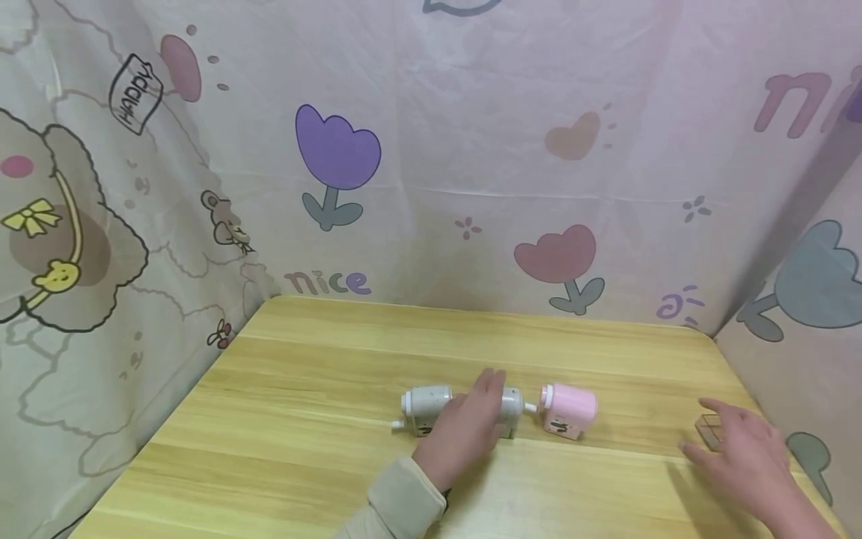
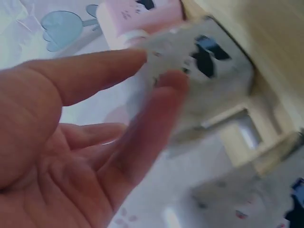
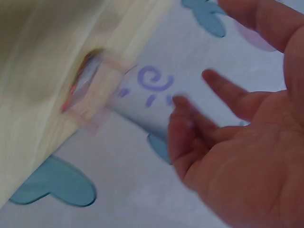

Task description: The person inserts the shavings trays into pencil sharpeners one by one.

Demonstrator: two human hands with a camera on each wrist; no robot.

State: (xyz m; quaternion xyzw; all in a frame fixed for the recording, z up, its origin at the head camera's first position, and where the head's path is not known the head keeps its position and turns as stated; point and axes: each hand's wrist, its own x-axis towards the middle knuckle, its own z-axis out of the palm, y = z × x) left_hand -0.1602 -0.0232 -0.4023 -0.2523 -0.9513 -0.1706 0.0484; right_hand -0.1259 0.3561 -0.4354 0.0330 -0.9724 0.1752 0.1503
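Observation:
A pink hand-crank pencil sharpener (image 1: pixel 571 408) stands on the wooden table. To its left are two grey sharpeners, the nearer-to-pink one (image 1: pixel 512 404) partly behind my left hand (image 1: pixel 465 427) and the other grey one (image 1: pixel 427 404) by the wrist side. In the left wrist view, the left fingers overlap the middle grey sharpener (image 2: pixel 209 61), with its dark cat print; contact cannot be told. Those fingers are extended and loosely bent. At the table's right, my right hand (image 1: pixel 741 453) spreads its fingers beside a small clear box (image 1: pixel 707 430), which appears blurred and apart from the fingers in the right wrist view.
The wooden table (image 1: pixel 303 404) has curtain-like printed cloth (image 1: pixel 431 150) along its back and both sides. Its right edge runs close by the clear box. White cranks (image 1: pixel 397 425) stick out from the grey sharpeners.

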